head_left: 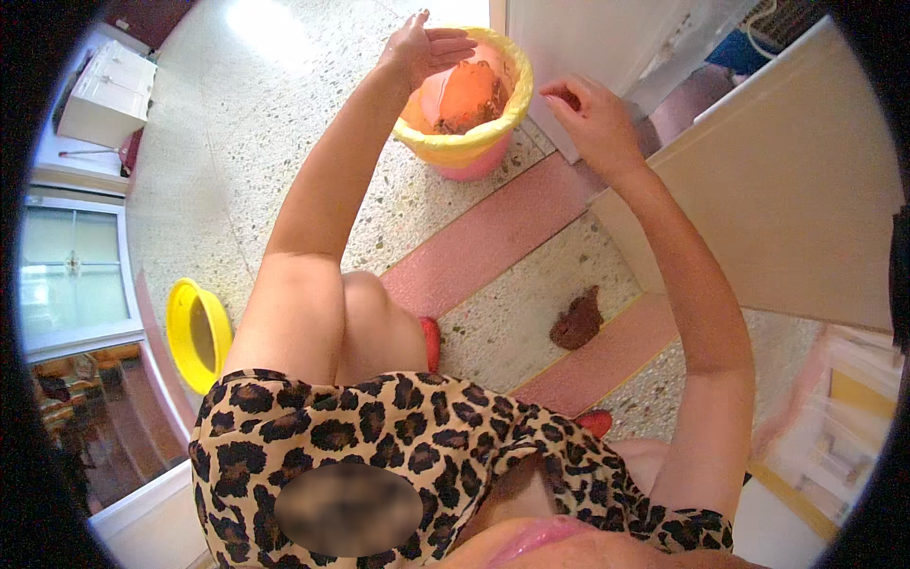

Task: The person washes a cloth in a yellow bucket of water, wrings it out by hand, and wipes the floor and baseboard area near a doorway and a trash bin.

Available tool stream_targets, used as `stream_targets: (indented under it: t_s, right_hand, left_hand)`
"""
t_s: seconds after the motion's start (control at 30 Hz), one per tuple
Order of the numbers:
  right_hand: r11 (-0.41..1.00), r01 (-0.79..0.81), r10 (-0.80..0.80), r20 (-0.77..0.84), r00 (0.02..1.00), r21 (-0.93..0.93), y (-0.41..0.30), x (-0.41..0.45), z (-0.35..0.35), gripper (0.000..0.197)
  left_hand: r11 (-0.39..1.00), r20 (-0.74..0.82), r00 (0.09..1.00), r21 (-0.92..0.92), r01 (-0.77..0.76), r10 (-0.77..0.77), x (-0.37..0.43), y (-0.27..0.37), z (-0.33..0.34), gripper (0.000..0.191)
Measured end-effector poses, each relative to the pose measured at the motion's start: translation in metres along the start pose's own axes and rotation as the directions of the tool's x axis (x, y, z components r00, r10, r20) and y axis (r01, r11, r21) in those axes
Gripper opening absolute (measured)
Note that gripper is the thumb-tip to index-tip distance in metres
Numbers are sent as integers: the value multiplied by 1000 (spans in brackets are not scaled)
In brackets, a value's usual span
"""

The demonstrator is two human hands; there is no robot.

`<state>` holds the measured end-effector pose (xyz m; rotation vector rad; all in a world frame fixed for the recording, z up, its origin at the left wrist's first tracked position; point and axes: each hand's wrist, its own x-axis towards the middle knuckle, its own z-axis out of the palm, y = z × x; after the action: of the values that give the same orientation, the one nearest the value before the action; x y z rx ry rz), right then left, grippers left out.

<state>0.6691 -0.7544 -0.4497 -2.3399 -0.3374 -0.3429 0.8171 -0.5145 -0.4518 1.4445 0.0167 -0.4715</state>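
A pink bin stands on the speckled floor, with a yellow bag liner folded over its rim. Inside it lies a crumpled orange plastic bag with dark bits along its lower edge. My left hand is over the bin's upper left side, fingers spread and nothing in them. To the right of the bin, apart from its rim, my right hand is loosely curled; I see nothing held in it. A dark brown patch marks the floor in front of me; what it is made of is unclear.
A yellow basin rests on the floor at the left. Close on my right rises a pale panel. Pink strips cross the terrazzo floor. My red footwear shows below my knee. A white cabinet stands far left.
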Motion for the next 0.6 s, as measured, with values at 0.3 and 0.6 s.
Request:
stream_targets:
  t_s: [0.3, 0.6]
  right_hand:
    - [976, -144, 167, -136, 977, 162, -7, 98, 68, 31]
    - [677, -462, 442, 184, 878, 573, 20, 113, 83, 25]
  left_hand:
    - [978, 330, 944, -196, 72, -3, 13, -8, -10, 69]
    - [1000, 345, 939, 7, 10, -11, -2, 1, -9, 53]
